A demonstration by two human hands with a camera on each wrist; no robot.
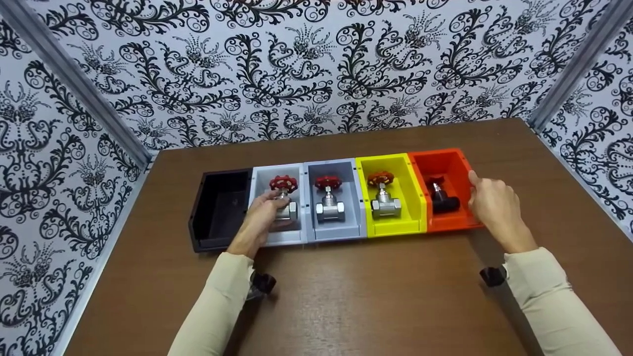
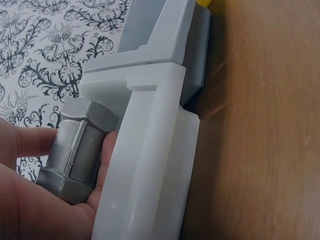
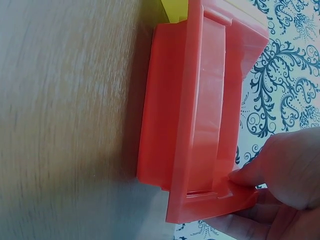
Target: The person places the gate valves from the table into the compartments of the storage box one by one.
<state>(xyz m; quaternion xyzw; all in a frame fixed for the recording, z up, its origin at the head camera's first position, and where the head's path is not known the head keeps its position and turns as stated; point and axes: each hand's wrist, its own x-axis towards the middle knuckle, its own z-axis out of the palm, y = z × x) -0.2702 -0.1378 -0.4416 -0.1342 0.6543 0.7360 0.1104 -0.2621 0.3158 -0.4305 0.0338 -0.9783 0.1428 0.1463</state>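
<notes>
My left hand (image 1: 262, 215) reaches into the white bin (image 1: 264, 174) and grips a metal gate valve (image 2: 75, 150) with a red handwheel (image 1: 283, 183). In the left wrist view, fingers and thumb lie on both sides of the valve's body. At the far right end of the row, my right hand (image 1: 494, 205) pinches the side wall of the red bin (image 3: 200, 120), thumb inside and fingers outside. A dark valve (image 1: 441, 198) lies in that red bin. Another red-wheeled valve (image 1: 330, 200) stands in the grey bin, and an orange-wheeled valve (image 1: 384, 198) in the yellow bin.
The bins form one joined row on the brown table (image 1: 346, 296). A black bin (image 1: 222, 207) with nothing visible in it is at the left end. Patterned walls (image 1: 306, 64) enclose the table at the back and sides.
</notes>
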